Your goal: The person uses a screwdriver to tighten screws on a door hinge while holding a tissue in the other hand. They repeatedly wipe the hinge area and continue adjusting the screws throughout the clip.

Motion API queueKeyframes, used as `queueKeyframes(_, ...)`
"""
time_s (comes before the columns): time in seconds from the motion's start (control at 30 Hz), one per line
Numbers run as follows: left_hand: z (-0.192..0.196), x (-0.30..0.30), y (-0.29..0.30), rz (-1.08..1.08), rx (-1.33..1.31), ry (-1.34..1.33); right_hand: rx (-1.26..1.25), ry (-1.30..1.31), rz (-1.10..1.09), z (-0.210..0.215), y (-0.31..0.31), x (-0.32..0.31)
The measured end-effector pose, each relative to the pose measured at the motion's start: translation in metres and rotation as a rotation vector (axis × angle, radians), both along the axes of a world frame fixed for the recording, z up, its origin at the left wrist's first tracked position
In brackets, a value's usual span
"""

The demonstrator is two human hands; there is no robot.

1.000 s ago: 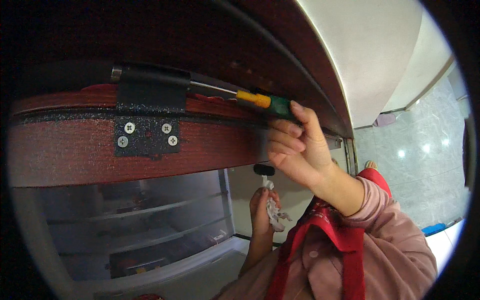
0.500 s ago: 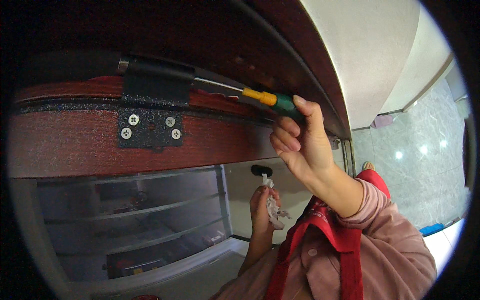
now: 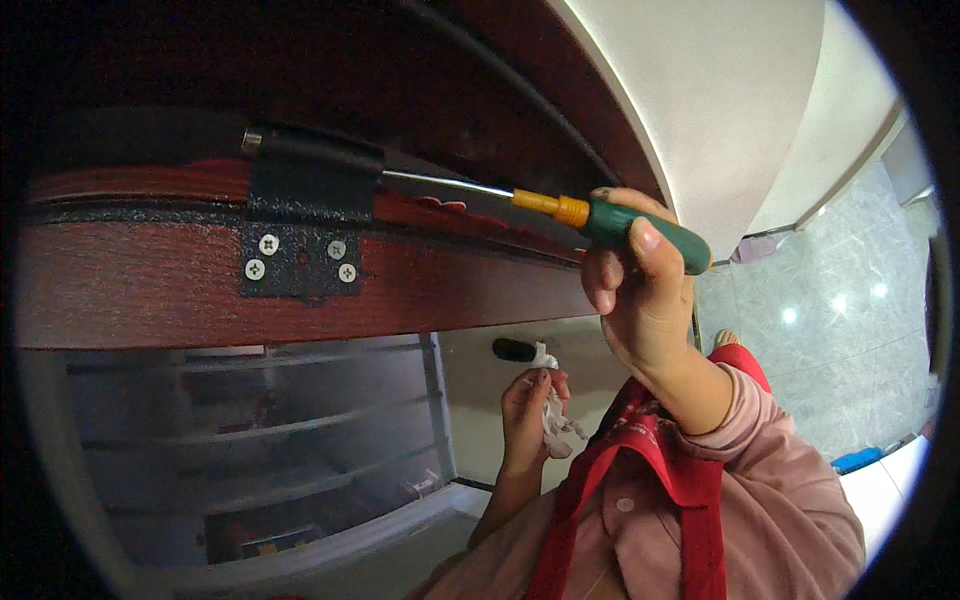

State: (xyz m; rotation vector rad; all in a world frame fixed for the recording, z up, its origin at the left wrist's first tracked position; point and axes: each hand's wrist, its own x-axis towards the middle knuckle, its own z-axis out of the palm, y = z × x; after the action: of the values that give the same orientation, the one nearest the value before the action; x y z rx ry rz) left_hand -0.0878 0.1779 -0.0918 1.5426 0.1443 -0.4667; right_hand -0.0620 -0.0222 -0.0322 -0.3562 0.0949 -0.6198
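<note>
My right hand [image 3: 640,300] grips a screwdriver [image 3: 610,222] with a green handle and an orange collar. Its metal shaft runs left to the black hinge [image 3: 305,205] on the dark red wooden door edge [image 3: 450,290], and the tip sits at the hinge's barrel. The hinge plate shows several silver screws [image 3: 300,258]. Lower down, my left hand [image 3: 530,410] holds a crumpled white cloth [image 3: 552,420], near a small black handle [image 3: 514,349] on a pale panel.
Below the door edge stands a translucent plastic drawer unit [image 3: 270,450] with several shelves. A white wall [image 3: 720,110] rises at the upper right, and a glossy grey marble floor [image 3: 830,340] lies at the right. I wear a pink top with red straps.
My right hand slid right along the door edge and now holds the screwdriver handle farther from the hinge. My left hand with the cloth stayed near the black handle.
</note>
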Motion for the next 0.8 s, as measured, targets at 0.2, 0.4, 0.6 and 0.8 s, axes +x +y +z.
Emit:
queueKeyframes(0.2, -0.015, -0.004, -0.001, -0.023, -0.015, 0.017, 0.382, 0.004, 0.344, -0.019, -0.002, 0.002)
queueKeyframes(0.4, -0.02, -0.001, 0.006, -0.023, 0.008, 0.012, 0.182, 0.039, 0.214, -0.003, -0.013, -0.006)
queueKeyframes(0.6, -0.029, 0.008, 0.004, -0.081, -0.113, 0.031, -1.17, 0.029, -0.488, 0.006, -0.022, -0.036)
queueKeyframes(0.8, -0.044, 0.013, 0.007, -0.144, -0.086, -0.004, -1.179, 0.048, -0.628, 0.003, -0.027, -0.032)
